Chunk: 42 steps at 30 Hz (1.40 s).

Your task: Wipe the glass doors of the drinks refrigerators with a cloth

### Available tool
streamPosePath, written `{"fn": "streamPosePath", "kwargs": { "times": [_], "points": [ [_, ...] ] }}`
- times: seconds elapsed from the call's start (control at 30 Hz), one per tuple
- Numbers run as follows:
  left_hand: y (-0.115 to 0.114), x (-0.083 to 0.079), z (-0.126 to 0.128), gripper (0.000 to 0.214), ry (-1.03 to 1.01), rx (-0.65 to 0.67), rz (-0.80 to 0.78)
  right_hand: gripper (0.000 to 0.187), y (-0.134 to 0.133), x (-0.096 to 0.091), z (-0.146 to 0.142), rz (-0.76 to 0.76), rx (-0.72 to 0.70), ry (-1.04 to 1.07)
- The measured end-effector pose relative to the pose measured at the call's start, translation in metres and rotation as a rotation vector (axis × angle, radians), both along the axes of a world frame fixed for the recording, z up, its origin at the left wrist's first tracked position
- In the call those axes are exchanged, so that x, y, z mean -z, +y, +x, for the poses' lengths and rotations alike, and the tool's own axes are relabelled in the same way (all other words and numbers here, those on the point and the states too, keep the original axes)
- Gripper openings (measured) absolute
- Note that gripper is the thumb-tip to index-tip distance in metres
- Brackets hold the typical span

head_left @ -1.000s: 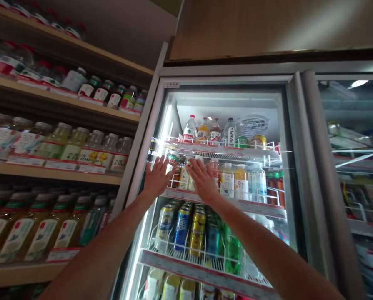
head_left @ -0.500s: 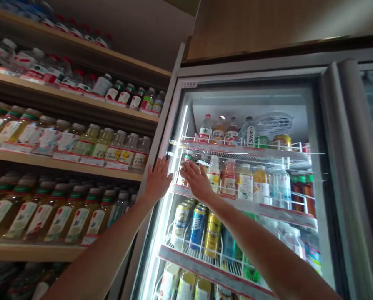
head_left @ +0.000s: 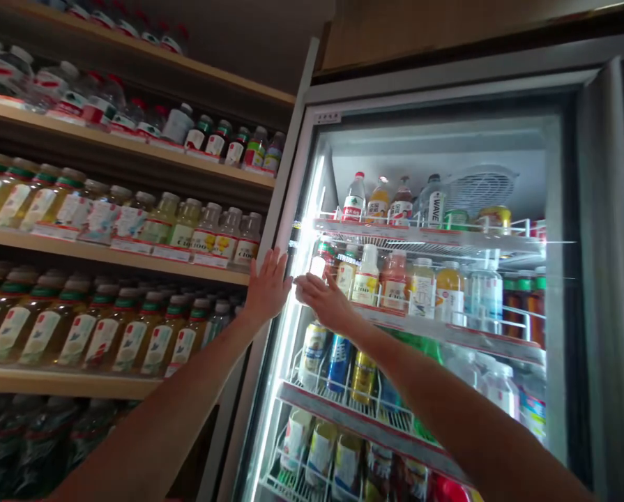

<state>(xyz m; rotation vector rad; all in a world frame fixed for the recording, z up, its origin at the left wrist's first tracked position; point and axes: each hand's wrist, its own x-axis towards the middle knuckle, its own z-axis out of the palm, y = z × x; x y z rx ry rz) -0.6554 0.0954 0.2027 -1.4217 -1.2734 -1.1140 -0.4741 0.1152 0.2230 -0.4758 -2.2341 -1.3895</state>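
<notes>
Both arms reach up toward a glass-fronted drinks fridge. My left hand is open with its fingers pointing up, at the left edge of the fridge door; I cannot tell whether the palm touches it. My right hand is open too, its fingers stretched leftward in front of the lit glass. Its fingertips come close to the left hand. Neither holds anything. Behind the right hand are a white-capped C100 bottle and a pink drink bottle, with a blue can lower down.
At left, wooden shelves carry rows of tea bottles and water bottles. A vertical grey door handle runs down the fridge's right side. Inside, wire racks hold more cans and bottles.
My right hand has moved left and slightly down, nearer to my left hand. The left hand stays at the door edge. The view has shifted, so the fridge appears further right.
</notes>
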Motion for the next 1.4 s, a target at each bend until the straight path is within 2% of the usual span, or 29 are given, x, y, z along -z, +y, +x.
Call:
{"fn": "streamPosePath", "kwargs": {
  "times": [0.07, 0.2, 0.23, 0.27, 0.33, 0.43, 0.5, 0.57, 0.67, 0.73, 0.8, 0.9, 0.97, 1.03, 1.13, 1.17, 1.2, 1.23, 1.37, 1.4],
  "points": [
    [-0.002, 0.001, 0.004, 0.050, 0.016, 0.013, -0.007, 0.045, -0.005, -0.007, 0.028, 0.003, 0.048, 0.034],
    [-0.005, 0.000, 0.021, 0.050, 0.052, 0.046, -0.013, 0.047, -0.016, -0.066, 0.104, 0.078, 0.222, 0.584],
    [-0.005, 0.000, 0.028, 0.050, 0.063, 0.060, -0.010, 0.046, -0.019, -0.073, 0.118, 0.100, 0.240, 0.684],
    [-0.004, 0.000, 0.035, 0.051, 0.074, 0.078, -0.007, 0.046, -0.022, -0.072, 0.129, 0.118, 0.248, 0.734],
    [-0.003, 0.001, 0.052, 0.052, 0.097, 0.117, 0.001, 0.046, -0.027, -0.046, 0.140, 0.132, 0.244, 0.678],
    [0.001, 0.006, 0.079, 0.053, 0.149, 0.183, 0.011, 0.048, -0.031, 0.015, 0.146, 0.119, 0.215, 0.347],
    [0.003, 0.011, 0.096, 0.053, 0.186, 0.227, 0.027, 0.047, -0.034, 0.034, 0.156, 0.107, 0.206, 0.152],
    [0.005, 0.017, 0.108, 0.053, 0.216, 0.265, 0.046, 0.044, -0.039, 0.024, 0.174, 0.119, 0.245, 0.211],
    [0.008, 0.024, 0.122, 0.053, 0.239, 0.296, 0.060, 0.043, -0.046, -0.015, 0.202, 0.166, 0.334, 0.626],
    [0.008, 0.029, 0.130, 0.053, 0.250, 0.306, 0.049, 0.044, -0.047, -0.020, 0.210, 0.174, 0.348, 0.754],
    [0.007, 0.033, 0.138, 0.054, 0.262, 0.316, 0.032, 0.045, -0.048, 0.002, 0.208, 0.151, 0.338, 0.694],
    [0.004, 0.041, 0.149, 0.054, 0.278, 0.324, 0.021, 0.047, -0.053, 0.053, 0.204, 0.091, 0.302, 0.417],
    [0.002, 0.048, 0.155, 0.054, 0.306, 0.325, 0.020, 0.047, -0.057, 0.065, 0.212, 0.051, 0.285, 0.219],
    [0.000, 0.053, 0.160, 0.055, 0.327, 0.326, 0.016, 0.044, -0.061, 0.048, 0.230, 0.067, 0.310, 0.225],
    [-0.002, 0.062, 0.170, 0.055, 0.336, 0.325, 0.000, 0.042, -0.065, 0.007, 0.258, 0.157, 0.387, 0.535],
    [-0.003, 0.065, 0.174, 0.055, 0.339, 0.327, -0.007, 0.042, -0.065, 0.003, 0.263, 0.174, 0.397, 0.602],
    [-0.003, 0.069, 0.178, 0.054, 0.343, 0.329, -0.016, 0.042, -0.065, 0.007, 0.267, 0.175, 0.396, 0.621],
    [-0.004, 0.073, 0.183, 0.053, 0.347, 0.332, -0.026, 0.042, -0.065, 0.019, 0.268, 0.163, 0.388, 0.596],
    [-0.010, 0.096, 0.200, 0.052, 0.379, 0.352, -0.072, 0.043, -0.074, 0.103, 0.271, 0.072, 0.335, 0.272],
    [-0.011, 0.101, 0.203, 0.052, 0.394, 0.359, -0.083, 0.044, -0.077, 0.114, 0.275, 0.050, 0.322, 0.184]
  ]
}}
